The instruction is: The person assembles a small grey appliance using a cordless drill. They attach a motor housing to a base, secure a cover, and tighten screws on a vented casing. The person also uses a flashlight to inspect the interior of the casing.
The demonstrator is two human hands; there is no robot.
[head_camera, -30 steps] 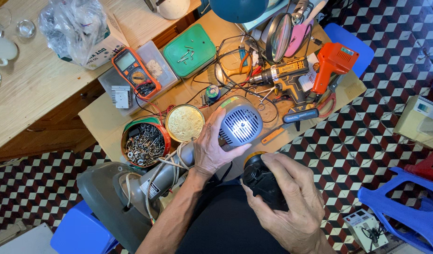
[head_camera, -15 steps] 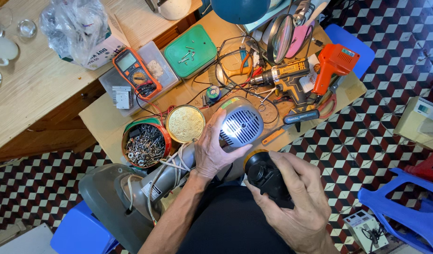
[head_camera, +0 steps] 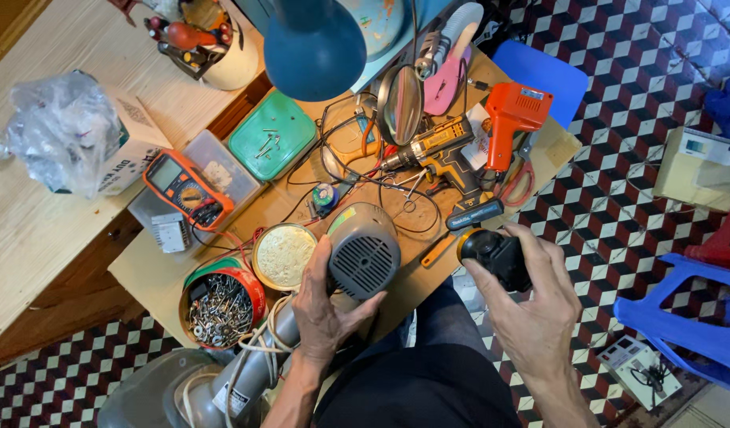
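I am holding the grey fan motor [head_camera: 363,252] over the workbench [head_camera: 143,273] edge, my left hand [head_camera: 323,311] clamped around its housing. My right hand [head_camera: 531,305] is gripping the black cap [head_camera: 496,255], already off and held well apart; screw tin [head_camera: 220,303] is sitting beside.

Left hand [head_camera: 327,305]: forearm rising from the lower edge, wrist straight, palm turned away from the camera. The fingers [head_camera: 320,261] are extended upward and slightly spread, the thumb [head_camera: 363,305] angled out to the right, forming a loose wrap. Right hand [head_camera: 531,305]: forearm entering from the lower right, wrist bent inward, back of the hand facing the camera. Its fingers [head_camera: 549,255] curl over the top and the thumb [head_camera: 480,279] presses from the left, closed in a grip.
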